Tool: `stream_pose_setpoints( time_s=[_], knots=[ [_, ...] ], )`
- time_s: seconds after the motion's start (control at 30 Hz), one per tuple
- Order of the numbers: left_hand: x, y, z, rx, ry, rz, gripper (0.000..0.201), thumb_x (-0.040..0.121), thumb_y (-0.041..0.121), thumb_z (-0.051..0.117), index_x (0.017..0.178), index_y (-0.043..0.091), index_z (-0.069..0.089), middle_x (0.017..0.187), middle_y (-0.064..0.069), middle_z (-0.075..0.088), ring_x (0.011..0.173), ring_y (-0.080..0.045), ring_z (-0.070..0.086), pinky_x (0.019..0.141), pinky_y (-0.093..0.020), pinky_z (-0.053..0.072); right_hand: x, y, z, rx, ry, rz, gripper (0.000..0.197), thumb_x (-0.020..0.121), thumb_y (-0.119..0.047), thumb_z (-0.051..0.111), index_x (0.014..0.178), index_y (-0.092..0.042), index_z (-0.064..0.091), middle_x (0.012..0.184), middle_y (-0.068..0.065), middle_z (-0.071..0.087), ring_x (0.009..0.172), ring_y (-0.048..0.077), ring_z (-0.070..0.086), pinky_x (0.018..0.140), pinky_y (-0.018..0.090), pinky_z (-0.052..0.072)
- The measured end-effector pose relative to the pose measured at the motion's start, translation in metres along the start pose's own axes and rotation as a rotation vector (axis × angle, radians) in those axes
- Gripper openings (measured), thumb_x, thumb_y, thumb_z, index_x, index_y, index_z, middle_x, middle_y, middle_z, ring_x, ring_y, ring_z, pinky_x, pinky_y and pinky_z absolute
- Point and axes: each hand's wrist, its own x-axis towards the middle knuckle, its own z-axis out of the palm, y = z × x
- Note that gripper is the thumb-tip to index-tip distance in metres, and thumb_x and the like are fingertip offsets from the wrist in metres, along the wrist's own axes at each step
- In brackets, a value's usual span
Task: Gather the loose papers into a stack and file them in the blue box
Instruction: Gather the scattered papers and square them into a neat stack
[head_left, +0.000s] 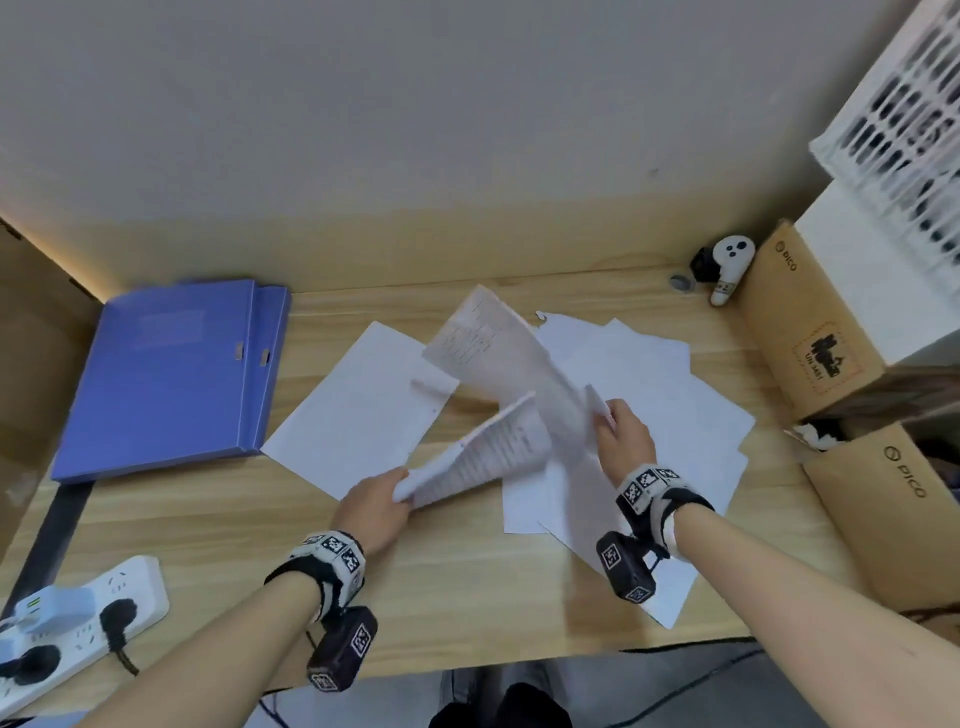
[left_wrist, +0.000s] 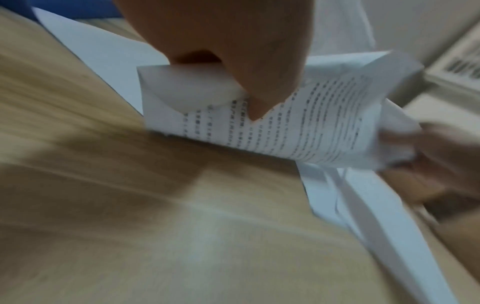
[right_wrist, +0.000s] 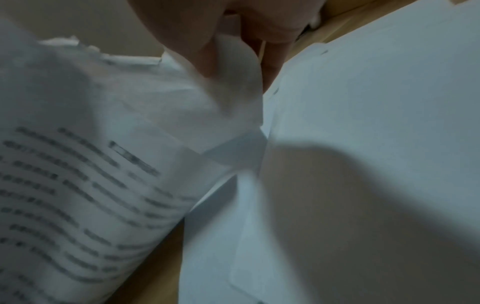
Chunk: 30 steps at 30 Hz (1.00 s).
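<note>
Left hand (head_left: 375, 506) pinches printed sheets (head_left: 483, 452) by one corner above desk (head_left: 218, 540) centre; right hand (head_left: 621, 436) pinches another sheet (head_left: 498, 348), likely adding it. Loose papers (head_left: 670, 395) lie toward right edge; blue box (head_left: 166, 374) closed, back-left corner.

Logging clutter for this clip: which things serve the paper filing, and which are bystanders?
Job: printed white sheets gripped by left hand and right hand; loose white sheets on the wooden desk; blue file box.

Bystanders: white power strip; brown cardboard boxes; white controller; white slotted crate.
</note>
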Motion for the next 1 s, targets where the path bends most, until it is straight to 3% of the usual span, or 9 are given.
stream_pose_setpoints(
  time_s=[0.07, 0.2, 0.3, 0.4, 0.53, 0.63, 0.73, 0.9, 1.0],
  knots=[
    [0.008, 0.001, -0.016, -0.281, 0.071, -0.101, 0.015, 0.089, 0.017, 0.052, 0.074, 0.016, 0.054, 0.077, -0.004, 0.063, 0.074, -0.024, 0.056, 0.065, -0.032, 0.042, 0.004, -0.002, -0.013, 0.104, 0.042, 0.038, 0.012, 0.095, -0.018, 0.042, 0.083, -0.016, 0.045, 0.073, 0.003, 0.053, 0.069, 0.028, 0.049, 0.063, 0.036, 0.037],
    [0.016, 0.014, -0.036, -0.851, 0.128, -0.273, 0.015, 0.092, 0.007, 0.059, 0.107, 0.006, 0.063, 0.102, -0.009, 0.069, 0.096, -0.029, 0.066, 0.085, -0.039, 0.053, 0.011, -0.004, -0.028, 0.247, 0.118, 0.127, 0.012, 0.091, -0.012, 0.042, 0.079, -0.010, 0.044, 0.071, 0.004, 0.049, 0.068, 0.028, 0.049, 0.064, 0.036, 0.043],
    [0.019, 0.021, -0.024, -0.771, 0.135, -0.309, 0.020, 0.089, 0.003, 0.059, 0.108, 0.009, 0.061, 0.106, -0.009, 0.067, 0.098, -0.029, 0.064, 0.085, -0.037, 0.050, 0.008, 0.005, -0.027, 0.320, 0.121, 0.219, 0.013, 0.092, -0.012, 0.042, 0.090, -0.002, 0.049, 0.076, 0.006, 0.053, 0.060, 0.029, 0.057, 0.057, 0.046, 0.058],
    [0.018, 0.020, 0.000, -0.619, 0.112, -0.359, 0.024, 0.083, 0.004, 0.059, 0.107, 0.006, 0.061, 0.104, -0.010, 0.069, 0.095, -0.030, 0.064, 0.077, -0.033, 0.050, 0.005, 0.023, -0.020, 0.254, 0.061, 0.304, 0.016, 0.090, -0.013, 0.041, 0.092, -0.002, 0.052, 0.077, 0.007, 0.055, 0.055, 0.027, 0.060, 0.059, 0.051, 0.060],
    [0.012, 0.017, 0.031, -0.542, 0.051, -0.418, 0.029, 0.077, 0.007, 0.060, 0.106, 0.006, 0.062, 0.102, -0.009, 0.070, 0.093, -0.029, 0.066, 0.071, -0.032, 0.053, 0.000, 0.050, -0.009, 0.060, -0.082, 0.337, 0.013, 0.081, -0.021, 0.048, 0.083, -0.010, 0.054, 0.083, 0.008, 0.062, 0.072, 0.032, 0.062, 0.070, 0.044, 0.058],
    [0.009, 0.013, 0.043, -0.513, 0.007, -0.440, 0.034, 0.072, 0.013, 0.060, 0.106, 0.008, 0.062, 0.097, 0.000, 0.069, 0.086, -0.023, 0.064, 0.079, -0.040, 0.059, -0.007, 0.060, -0.005, -0.065, -0.169, 0.280, 0.014, 0.083, -0.019, 0.054, 0.073, -0.012, 0.047, 0.073, 0.003, 0.054, 0.064, 0.025, 0.052, 0.055, 0.030, 0.039],
    [0.008, 0.009, 0.047, -0.513, -0.006, -0.442, 0.040, 0.069, 0.015, 0.059, 0.108, 0.011, 0.061, 0.102, -0.003, 0.071, 0.094, -0.025, 0.066, 0.067, -0.029, 0.054, -0.008, 0.062, -0.001, -0.103, -0.193, 0.255, 0.021, 0.079, -0.016, 0.056, 0.065, -0.013, 0.040, 0.063, 0.002, 0.046, 0.056, 0.022, 0.041, 0.050, 0.027, 0.027],
    [0.003, 0.018, 0.042, -0.624, 0.086, -0.495, 0.037, 0.081, -0.001, 0.054, 0.118, 0.006, 0.052, 0.109, -0.006, 0.061, 0.098, -0.026, 0.057, 0.075, -0.031, 0.047, -0.014, 0.059, 0.009, -0.039, -0.241, 0.225, 0.025, 0.079, -0.014, 0.058, 0.062, -0.014, 0.040, 0.060, 0.001, 0.045, 0.054, 0.020, 0.041, 0.051, 0.027, 0.031],
    [0.001, 0.017, 0.042, -0.715, 0.091, -0.538, 0.031, 0.087, 0.000, 0.047, 0.116, 0.003, 0.057, 0.114, -0.011, 0.064, 0.096, -0.026, 0.060, 0.076, -0.030, 0.049, -0.023, 0.053, 0.018, 0.020, -0.293, 0.207, 0.023, 0.078, -0.015, 0.062, 0.062, -0.015, 0.046, 0.061, 0.002, 0.051, 0.058, 0.022, 0.048, 0.051, 0.026, 0.036]
  ],
)
